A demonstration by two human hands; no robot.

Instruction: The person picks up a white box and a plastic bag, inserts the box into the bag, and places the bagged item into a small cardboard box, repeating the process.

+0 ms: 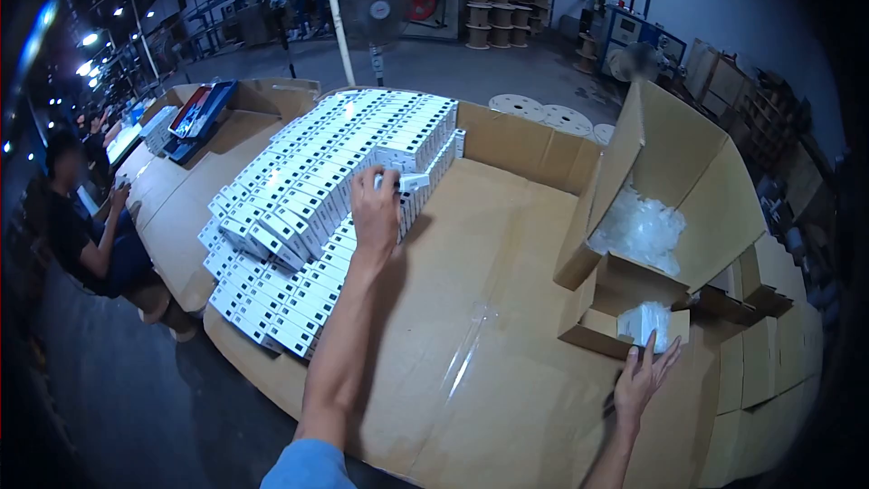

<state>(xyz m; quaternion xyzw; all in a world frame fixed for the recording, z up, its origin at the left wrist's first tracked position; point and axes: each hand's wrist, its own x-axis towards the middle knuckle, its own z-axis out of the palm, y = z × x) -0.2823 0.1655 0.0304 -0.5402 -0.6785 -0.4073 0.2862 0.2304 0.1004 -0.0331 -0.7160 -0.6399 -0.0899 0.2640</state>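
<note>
My left hand [376, 210] reaches over the stacked small white boxes [312, 158], its fingers closed round one white box [414, 182] at the right side of the stack. Each stacked box has a small dark square printed on its end. To the right, my right hand [641, 380] is open, its fingers stretched out at the near edge of a small open carton [602, 308]. Its fingertips rest against a white item with clear plastic wrap [644, 322] inside that carton; whether they touch the item or only the carton wall is hard to tell.
Behind the small carton stands a taller open carton [706, 172] holding clear plastic bags [641, 226]. Brown cardboard [471, 308] covers the table. At the left, a person [81, 217] sits by a blue tray [201, 118]. A fan [378, 9] and cable spools [498, 14] stand behind.
</note>
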